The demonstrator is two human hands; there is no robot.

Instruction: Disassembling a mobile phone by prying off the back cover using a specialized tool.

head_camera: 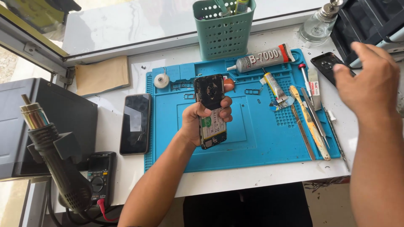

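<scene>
We hold opened phone (211, 111) in left hand (205, 122), grip closed round it, above blue mat (252, 138); right hand (370, 80) open, empty, far right near back cover (328, 64); cover off, not refitted

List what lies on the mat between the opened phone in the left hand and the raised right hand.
Head view: a small glue tube, tweezers and flat pry tools lie on the blue mat.

We are at a phone repair bench: blue work mat (261, 138), hot-air gun (54, 159), multimeter (100, 176), glue tube (261, 59), tweezers (313, 113).
</scene>
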